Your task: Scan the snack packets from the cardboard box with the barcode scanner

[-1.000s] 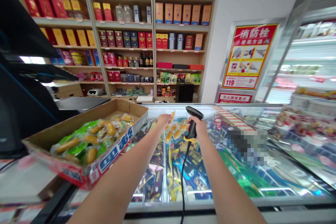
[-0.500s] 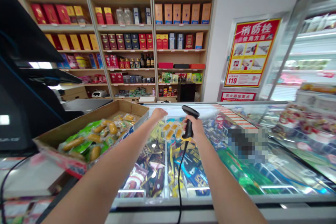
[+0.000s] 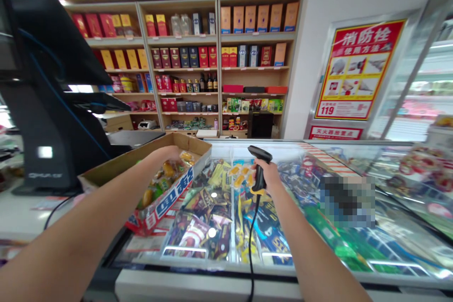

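- Head view: two bare hands work above a white chest freezer with clear glass lids [image 3: 184, 287].
- Right grip [image 3: 268, 174]: closed around the handle of a black pistol-shaped barcode scanner [image 3: 259, 177], held upright with its head uppermost. Yellow colouring marks the base of the handle.
- Thin black cable [image 3: 250, 240]: runs from the handle base down across the near edge of the freezer.
- Yellow snack pieces in clear plastic wrappers [image 3: 239, 180]: grouped just left of the scanner handle, above the middle of the freezer top and nearer its far edge than its near edge. Contact with the scanner or the right fingers cannot be confirmed.
- Left grip [image 3: 172, 153]: blurred, over the far part of the carton interior. Whether the fingers are open or closed on an item cannot be told.
- Open cardboard carton, brown inside with red, white and blue print outside [image 3: 175, 200]: positioned at the left end of the freezer top, its far right corner near the far edge. The left forearm crosses above it.
- Yellow and green wrapped snacks [image 3: 168, 169]: inside the carton, partly hidden by the left forearm.
- Multicoloured plastic packages [image 3: 194, 229]: visible beneath the glass.
- Black point-of-sale terminal [image 3: 49, 122]: stands on the white counter [image 3: 21, 212], beyond the freezer's left edge.
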### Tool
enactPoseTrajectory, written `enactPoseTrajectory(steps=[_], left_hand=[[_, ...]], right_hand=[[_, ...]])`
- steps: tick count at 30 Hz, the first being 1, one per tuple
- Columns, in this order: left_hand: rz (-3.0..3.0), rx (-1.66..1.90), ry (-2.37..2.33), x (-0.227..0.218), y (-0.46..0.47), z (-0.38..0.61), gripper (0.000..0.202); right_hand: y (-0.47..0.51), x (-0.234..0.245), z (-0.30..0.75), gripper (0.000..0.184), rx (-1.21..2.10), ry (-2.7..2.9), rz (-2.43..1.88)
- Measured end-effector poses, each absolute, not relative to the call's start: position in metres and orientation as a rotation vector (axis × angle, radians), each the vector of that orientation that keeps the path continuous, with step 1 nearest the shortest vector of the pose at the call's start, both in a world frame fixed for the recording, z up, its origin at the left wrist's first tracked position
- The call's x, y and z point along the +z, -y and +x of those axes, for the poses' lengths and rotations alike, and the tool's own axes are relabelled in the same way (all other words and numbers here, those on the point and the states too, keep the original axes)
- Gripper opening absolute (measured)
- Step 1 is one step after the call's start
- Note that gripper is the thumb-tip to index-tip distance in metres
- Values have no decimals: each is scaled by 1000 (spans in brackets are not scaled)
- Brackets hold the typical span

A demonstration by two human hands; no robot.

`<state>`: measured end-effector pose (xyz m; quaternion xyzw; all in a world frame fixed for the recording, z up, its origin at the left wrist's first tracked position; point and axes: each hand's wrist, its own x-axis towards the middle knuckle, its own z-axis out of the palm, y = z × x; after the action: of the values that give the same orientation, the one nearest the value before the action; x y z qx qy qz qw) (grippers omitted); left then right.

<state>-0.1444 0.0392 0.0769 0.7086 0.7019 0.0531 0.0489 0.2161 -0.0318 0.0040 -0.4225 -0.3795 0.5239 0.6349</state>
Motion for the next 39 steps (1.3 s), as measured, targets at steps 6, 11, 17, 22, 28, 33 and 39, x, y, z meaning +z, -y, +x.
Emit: enactPoseTrajectory(steps=[6, 11, 17, 22, 28, 33, 39], left_hand=[[2214, 50, -2139, 89, -28, -113, 29], [2160, 59, -2005, 84, -15, -90, 43], [1972, 241, -1941, 75, -16, -111, 26], [1949, 706, -1988, 94, -7, -99, 8], [1353, 1230, -1327, 65, 15, -20, 29], [1085, 1332, -944, -13, 14, 7, 43], [1222, 1527, -792, -61, -1, -1, 49]], right_hand=[[32, 2, 214, 14, 1186, 875, -974], [29, -3, 214, 14, 1188, 884, -982], [29, -2, 212, 15, 1191, 899, -962], [32, -3, 210, 17, 1195, 929, -955], [34, -3, 207, 18, 1215, 958, -969], [41, -1, 204, 20, 1308, 1092, -906], [58, 1, 194, 20, 1404, 1383, -914]])
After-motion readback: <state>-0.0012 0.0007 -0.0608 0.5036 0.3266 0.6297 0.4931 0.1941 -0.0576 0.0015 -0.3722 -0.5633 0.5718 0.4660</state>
